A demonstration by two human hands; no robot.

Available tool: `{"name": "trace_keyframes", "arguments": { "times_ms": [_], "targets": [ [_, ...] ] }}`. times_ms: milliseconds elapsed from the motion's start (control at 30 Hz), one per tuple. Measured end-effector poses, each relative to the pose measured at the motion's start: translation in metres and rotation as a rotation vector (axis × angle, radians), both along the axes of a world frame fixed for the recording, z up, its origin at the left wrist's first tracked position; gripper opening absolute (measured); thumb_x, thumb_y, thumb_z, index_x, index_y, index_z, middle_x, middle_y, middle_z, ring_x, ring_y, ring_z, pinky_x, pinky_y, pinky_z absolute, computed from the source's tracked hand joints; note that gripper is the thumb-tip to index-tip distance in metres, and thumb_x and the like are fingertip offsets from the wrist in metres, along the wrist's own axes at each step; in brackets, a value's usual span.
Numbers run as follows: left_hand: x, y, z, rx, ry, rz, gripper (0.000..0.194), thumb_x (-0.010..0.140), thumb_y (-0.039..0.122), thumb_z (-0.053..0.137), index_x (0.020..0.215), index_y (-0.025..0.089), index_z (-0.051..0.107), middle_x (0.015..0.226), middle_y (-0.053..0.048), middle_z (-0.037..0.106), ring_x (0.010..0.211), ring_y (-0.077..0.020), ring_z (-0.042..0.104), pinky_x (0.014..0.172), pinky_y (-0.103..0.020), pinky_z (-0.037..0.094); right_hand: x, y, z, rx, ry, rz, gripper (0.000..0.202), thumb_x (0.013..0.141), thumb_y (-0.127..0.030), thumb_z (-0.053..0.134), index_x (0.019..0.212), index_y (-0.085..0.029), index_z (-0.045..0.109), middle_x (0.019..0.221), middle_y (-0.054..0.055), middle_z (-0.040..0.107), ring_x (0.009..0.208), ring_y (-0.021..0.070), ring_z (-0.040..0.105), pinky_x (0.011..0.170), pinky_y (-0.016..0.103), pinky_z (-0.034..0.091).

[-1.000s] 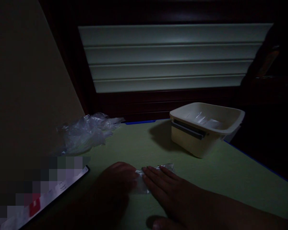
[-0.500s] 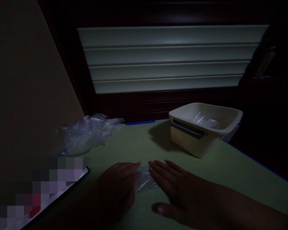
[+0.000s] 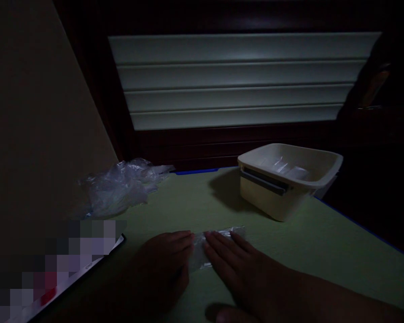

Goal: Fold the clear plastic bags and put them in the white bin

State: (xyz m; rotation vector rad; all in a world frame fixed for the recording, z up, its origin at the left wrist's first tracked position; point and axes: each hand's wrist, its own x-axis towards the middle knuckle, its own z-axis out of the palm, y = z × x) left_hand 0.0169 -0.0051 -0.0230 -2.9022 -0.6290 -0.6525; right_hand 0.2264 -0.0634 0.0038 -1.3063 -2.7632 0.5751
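Note:
A small clear plastic bag [image 3: 198, 253] lies flat on the green tabletop between my hands. My right hand [image 3: 252, 269] is open, palm down, its outstretched fingers resting across the bag. At the bag's left edge is my left hand [image 3: 166, 258], in deep shadow, fingers reaching right and thumb lower down, apart from the fingertips. Whether those fingers press on the edge is too dark to tell.
A cream plastic bin [image 3: 265, 197] with a grey handle stands at the back right, clear plastic inside. Crumpled clear bags [image 3: 121, 188] are heaped at the back left. A dark-edged device [image 3: 97, 264], partly pixelated, sits at the left. Behind rises a slatted panel [image 3: 235, 80].
My right hand has slid slightly down and towards me over the bag, and more of the bag's upper right edge shows. The left hand has barely moved.

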Motion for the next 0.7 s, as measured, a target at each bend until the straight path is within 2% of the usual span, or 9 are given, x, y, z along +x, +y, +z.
{"name": "trace_keyframes", "arguments": {
  "times_ms": [233,333,433,500,567,633,700],
  "targets": [
    [-0.001,0.002,-0.004,0.0,-0.009,-0.002,0.034,0.075,0.011,0.041,0.103,0.01,0.06,0.106,-0.012,0.066,0.098,-0.0227,0.061,0.083,-0.037,0.052,0.009,-0.008,0.007,0.107,-0.123,-0.165,0.076,0.083,-0.055,0.043,0.132,0.004,0.037,0.136,0.029,0.026,0.126,0.042,0.026,0.098,0.058,0.031],
    [-0.002,0.002,-0.005,0.0,-0.019,0.001,0.034,0.075,0.012,0.042,0.105,0.011,0.059,0.108,-0.012,0.065,0.099,-0.0235,0.06,0.082,-0.038,0.052,0.008,-0.009,0.009,0.091,-0.256,-0.207,0.078,0.083,-0.054,0.043,0.131,0.007,0.037,0.133,0.033,0.028,0.123,0.0463,0.028,0.093,0.063,0.033],
    [-0.001,0.0,-0.002,0.016,-0.02,0.001,0.033,0.076,0.012,0.04,0.103,0.011,0.059,0.105,-0.012,0.066,0.098,-0.0229,0.061,0.081,-0.037,0.052,0.007,-0.007,0.01,0.077,-0.369,-0.252,0.077,0.084,-0.054,0.041,0.13,0.007,0.039,0.131,0.034,0.032,0.121,0.0469,0.031,0.092,0.065,0.031],
    [0.0,-0.001,0.001,0.028,-0.019,0.006,0.033,0.075,0.011,0.039,0.101,0.011,0.06,0.103,-0.011,0.066,0.095,-0.0223,0.062,0.08,-0.036,0.053,0.007,-0.003,0.009,0.124,-0.403,-0.306,0.066,0.085,-0.051,0.041,0.122,0.003,0.052,0.125,0.033,0.045,0.117,0.0454,0.041,0.093,0.065,0.031],
    [0.0,-0.001,0.002,0.043,-0.024,0.006,0.032,0.075,0.011,0.039,0.1,0.012,0.06,0.103,-0.01,0.066,0.095,-0.0216,0.061,0.08,-0.036,0.053,0.01,0.003,0.007,0.231,-0.396,-0.369,0.047,0.086,-0.044,0.044,0.105,-0.006,0.066,0.11,0.027,0.061,0.106,0.0403,0.054,0.093,0.063,0.031],
    [-0.001,-0.001,0.002,0.061,-0.046,0.005,0.031,0.077,0.011,0.04,0.101,0.013,0.059,0.103,-0.01,0.066,0.096,-0.0212,0.06,0.08,-0.035,0.052,0.012,0.01,0.006,0.372,-0.345,-0.394,0.032,0.086,-0.034,0.048,0.091,-0.013,0.071,0.097,0.02,0.067,0.094,0.033,0.062,0.091,0.057,0.038],
    [-0.001,-0.002,0.0,0.071,-0.075,0.025,0.029,0.077,0.012,0.04,0.1,0.013,0.058,0.102,-0.01,0.066,0.095,-0.0217,0.06,0.079,-0.036,0.052,0.012,0.014,0.004,0.482,-0.265,-0.358,0.022,0.085,-0.025,0.051,0.088,-0.015,0.07,0.093,0.015,0.068,0.085,0.0276,0.064,0.081,0.046,0.048]
  ]
}}
